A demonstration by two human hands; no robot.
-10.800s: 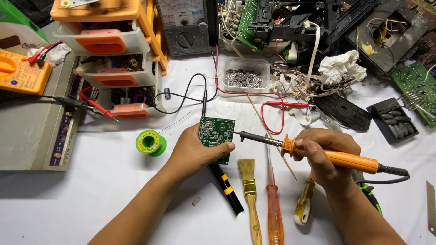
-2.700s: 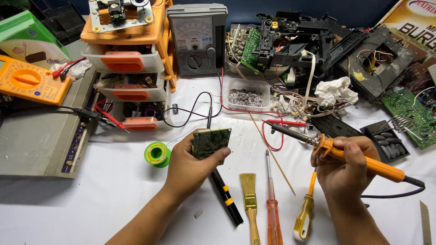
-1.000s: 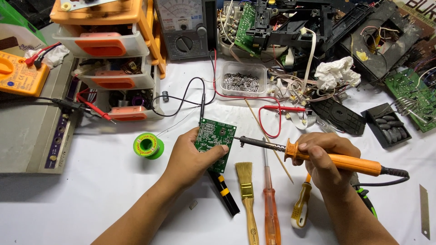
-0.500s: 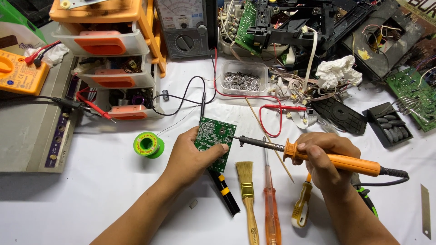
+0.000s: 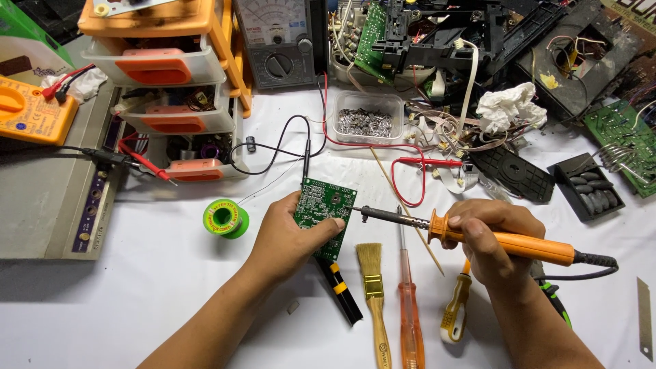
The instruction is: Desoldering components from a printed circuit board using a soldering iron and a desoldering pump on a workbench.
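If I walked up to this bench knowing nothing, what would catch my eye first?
Most likely the two hands at the centre: the left hand holds up a small green circuit board, and the right hand points an orange-handled soldering iron at its edge. Next, the green solder spool left of them.

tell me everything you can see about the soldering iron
The soldering iron has a long orange handle with a flared guard collar, a dark metal shaft and tip, and a black cord leaving its rear end to the right. It lies nearly level, tip pointing left, above the white table. The right hand grips the handle just behind the collar. The tip meets the right edge of the green circuit board, which the left hand holds tilted up. Whether it is hot cannot be told.
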